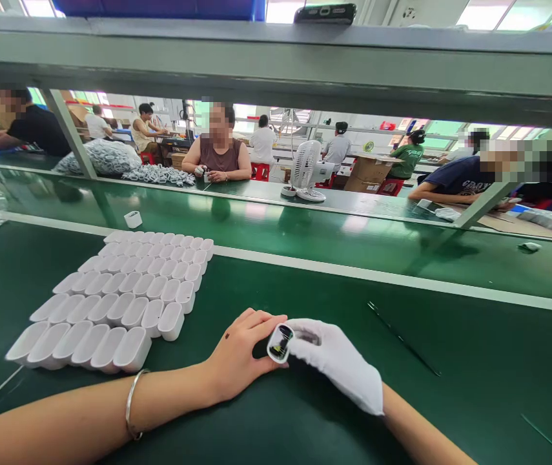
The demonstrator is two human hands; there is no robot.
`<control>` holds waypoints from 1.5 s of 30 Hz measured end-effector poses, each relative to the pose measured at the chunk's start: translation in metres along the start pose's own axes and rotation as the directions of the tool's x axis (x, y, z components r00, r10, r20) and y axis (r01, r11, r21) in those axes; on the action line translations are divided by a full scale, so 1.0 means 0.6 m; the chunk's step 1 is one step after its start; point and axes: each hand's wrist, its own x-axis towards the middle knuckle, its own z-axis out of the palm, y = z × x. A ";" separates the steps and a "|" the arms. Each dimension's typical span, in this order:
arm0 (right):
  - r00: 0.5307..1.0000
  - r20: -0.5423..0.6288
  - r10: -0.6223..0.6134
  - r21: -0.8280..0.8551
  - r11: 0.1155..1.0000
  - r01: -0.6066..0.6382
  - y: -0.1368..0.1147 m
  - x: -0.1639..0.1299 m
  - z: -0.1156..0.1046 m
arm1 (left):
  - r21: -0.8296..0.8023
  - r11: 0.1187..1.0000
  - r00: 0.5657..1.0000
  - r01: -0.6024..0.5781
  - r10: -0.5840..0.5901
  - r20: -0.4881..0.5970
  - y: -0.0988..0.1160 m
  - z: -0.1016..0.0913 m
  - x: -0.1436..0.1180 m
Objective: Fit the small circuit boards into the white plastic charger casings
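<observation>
— So what sat farthest left of the white cases?

— Nothing close. The block of white cases [121, 294] stood in tight rows on the green mat [474, 387], open ends up, its near-left corner close to the mat's left edge. One loose case [133, 219] lay just beyond the block's far side, next to the pale strip [353, 271] that ran across the bench.

— And the hands?

— Both were right of the block, near the mat's front. The left hand [239, 358], bare with a bangle [133, 403] at the wrist, lay just beside the block's near-right corner, fingers loosely curled, tips touching a single white case [280, 342]. The right hand [334, 365], in a white glove, pinched that same case from the other side, so it was gripped between the two and tilted, its open mouth showing dark parts inside.

— Any free room?

— Right of the hands, plenty of bare mat, well away from the block, crossed only by a thin dark rod [401, 339]. Beyond the strip, far from the block, stood a small white fan [307, 171], with people seated at the opposite side.
</observation>
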 end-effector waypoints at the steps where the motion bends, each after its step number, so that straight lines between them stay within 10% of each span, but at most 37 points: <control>1: 0.994 -0.106 0.004 -0.099 0.995 -0.014 0.000 0.001 -0.018 | -0.031 0.999 0.999 0.029 -0.029 0.013 0.001 -0.001 0.000; 4: 0.814 -0.580 -0.007 -0.474 0.816 -0.331 0.010 -0.001 -0.100 | -0.100 0.985 0.989 0.142 -0.135 0.066 0.004 -0.002 0.001; 7: 0.654 -0.741 0.156 -0.536 0.451 -0.714 0.041 -0.009 -0.199 | -0.123 0.957 0.964 0.263 -0.256 0.075 0.003 0.002 0.001; 11: 0.746 -0.507 0.432 -0.604 0.439 -0.665 0.081 -0.011 -0.265 | -0.208 0.940 0.962 0.269 -0.271 0.021 -0.003 0.005 0.003; 19: 0.887 -0.451 0.100 -0.760 0.478 -0.440 0.048 0.018 -0.120 | -0.268 0.929 0.966 0.255 -0.257 0.026 -0.007 0.004 0.005; 26: 0.942 -0.183 -0.281 -0.647 0.756 0.100 0.073 0.020 -0.063 | -0.270 0.929 0.965 0.255 -0.260 0.014 -0.002 0.002 0.005; 35: 0.823 0.006 -0.568 -0.921 0.318 0.226 0.049 0.001 -0.056 | -0.288 0.920 0.961 0.266 -0.276 0.007 -0.005 0.005 0.005; 45: 0.731 0.016 -0.683 -0.960 0.193 0.201 0.030 -0.009 -0.041 | -0.343 0.905 0.966 0.251 -0.259 0.022 -0.008 0.002 0.009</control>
